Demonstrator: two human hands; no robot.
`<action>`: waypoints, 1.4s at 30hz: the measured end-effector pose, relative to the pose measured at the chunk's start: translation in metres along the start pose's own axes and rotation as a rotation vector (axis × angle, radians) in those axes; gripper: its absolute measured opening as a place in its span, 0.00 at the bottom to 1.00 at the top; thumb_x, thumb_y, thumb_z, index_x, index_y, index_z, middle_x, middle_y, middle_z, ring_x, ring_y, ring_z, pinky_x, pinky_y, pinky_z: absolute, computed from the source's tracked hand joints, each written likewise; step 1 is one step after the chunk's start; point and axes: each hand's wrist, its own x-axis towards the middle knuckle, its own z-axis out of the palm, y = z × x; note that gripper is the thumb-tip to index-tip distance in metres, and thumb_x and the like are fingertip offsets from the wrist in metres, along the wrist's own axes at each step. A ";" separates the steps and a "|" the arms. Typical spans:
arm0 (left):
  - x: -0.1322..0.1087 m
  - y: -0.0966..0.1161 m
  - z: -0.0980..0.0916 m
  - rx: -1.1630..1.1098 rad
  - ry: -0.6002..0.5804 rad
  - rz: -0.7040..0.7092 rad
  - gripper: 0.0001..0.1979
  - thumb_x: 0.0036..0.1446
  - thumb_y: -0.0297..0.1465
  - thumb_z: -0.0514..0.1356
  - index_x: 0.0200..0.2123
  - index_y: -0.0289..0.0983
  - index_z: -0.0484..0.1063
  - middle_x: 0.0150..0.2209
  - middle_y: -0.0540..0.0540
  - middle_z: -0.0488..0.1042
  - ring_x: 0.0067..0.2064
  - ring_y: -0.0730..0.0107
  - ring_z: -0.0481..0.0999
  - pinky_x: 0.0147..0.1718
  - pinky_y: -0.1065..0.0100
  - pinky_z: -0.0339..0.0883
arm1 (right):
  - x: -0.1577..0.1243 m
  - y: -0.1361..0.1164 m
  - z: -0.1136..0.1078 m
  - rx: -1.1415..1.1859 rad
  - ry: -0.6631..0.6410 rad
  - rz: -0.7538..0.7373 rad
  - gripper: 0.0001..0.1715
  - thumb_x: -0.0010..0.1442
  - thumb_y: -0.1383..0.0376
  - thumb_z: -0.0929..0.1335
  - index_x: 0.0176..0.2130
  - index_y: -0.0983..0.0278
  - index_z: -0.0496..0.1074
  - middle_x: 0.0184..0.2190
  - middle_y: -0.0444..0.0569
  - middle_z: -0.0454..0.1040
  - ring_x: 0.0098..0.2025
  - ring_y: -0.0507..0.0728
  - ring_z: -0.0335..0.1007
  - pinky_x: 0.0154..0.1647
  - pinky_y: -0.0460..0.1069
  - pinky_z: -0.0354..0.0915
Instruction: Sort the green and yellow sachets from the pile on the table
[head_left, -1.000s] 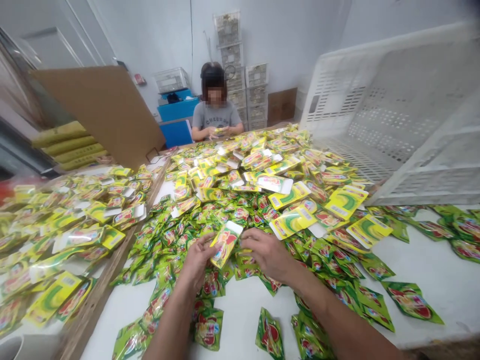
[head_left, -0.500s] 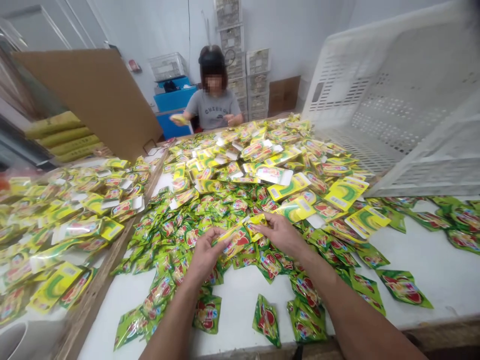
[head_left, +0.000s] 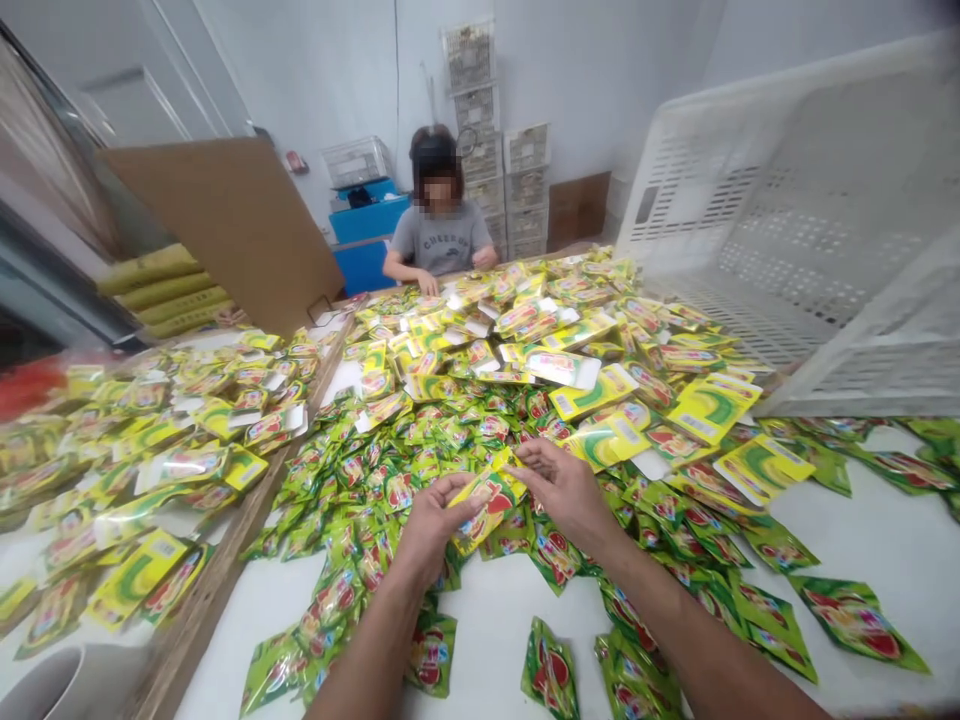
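Observation:
My left hand (head_left: 433, 523) and my right hand (head_left: 563, 483) both pinch one yellow card packet (head_left: 485, 495) with a red-and-green sachet in it, held just above the table. The left grips its lower left end, the right its upper right corner. Under and around my hands lies a heap of small green sachets (head_left: 390, 470). Flat yellow card packets (head_left: 712, 408) are spread further back and to the right.
A white table (head_left: 862, 540) carries the heap. A large white plastic crate (head_left: 810, 220) lies tipped at the right. At the left a wooden-edged tray (head_left: 217, 575) holds more packets. A cardboard sheet (head_left: 225, 225) leans behind it. A person (head_left: 439, 235) sits at the far end.
My hands lifted the yellow packet from the heap, and the right hand shifted from lying on the sachets to pinching the packet's far corner. The person opposite lowered an outstretched arm.

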 end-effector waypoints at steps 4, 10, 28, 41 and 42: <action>0.001 -0.003 0.000 -0.035 0.034 0.016 0.17 0.38 0.33 0.70 0.34 0.34 0.75 0.31 0.45 0.79 0.30 0.66 0.77 0.34 0.66 0.69 | 0.000 -0.005 -0.002 -0.128 0.013 -0.045 0.11 0.54 0.58 0.66 0.25 0.62 0.68 0.24 0.44 0.72 0.28 0.55 0.68 0.31 0.48 0.62; 0.001 -0.004 0.005 -0.055 0.063 0.025 0.16 0.37 0.33 0.71 0.32 0.34 0.77 0.29 0.45 0.79 0.29 0.67 0.77 0.34 0.66 0.70 | -0.002 -0.004 0.004 -0.122 -0.050 -0.031 0.12 0.56 0.60 0.64 0.26 0.62 0.71 0.26 0.45 0.75 0.31 0.56 0.70 0.33 0.49 0.63; -0.004 0.001 0.011 -0.127 0.067 -0.053 0.17 0.34 0.35 0.71 0.29 0.32 0.76 0.23 0.45 0.76 0.25 0.69 0.74 0.27 0.70 0.65 | -0.015 0.001 0.017 0.166 -0.270 0.069 0.29 0.55 0.60 0.67 0.55 0.60 0.58 0.40 0.52 0.72 0.41 0.58 0.72 0.41 0.54 0.68; 0.023 0.163 -0.113 0.775 1.067 0.478 0.27 0.47 0.39 0.60 0.50 0.34 0.66 0.44 0.38 0.72 0.43 0.54 0.71 0.39 0.59 0.64 | -0.006 -0.001 0.011 0.221 0.050 0.205 0.25 0.54 0.50 0.65 0.45 0.63 0.64 0.38 0.57 0.77 0.45 0.63 0.71 0.48 0.58 0.65; 0.030 0.171 -0.119 0.917 1.181 0.555 0.26 0.48 0.38 0.60 0.50 0.33 0.65 0.47 0.36 0.70 0.47 0.53 0.69 0.43 0.58 0.63 | -0.005 -0.001 0.010 0.226 0.056 0.216 0.25 0.53 0.49 0.65 0.45 0.63 0.64 0.38 0.57 0.77 0.44 0.63 0.72 0.47 0.58 0.65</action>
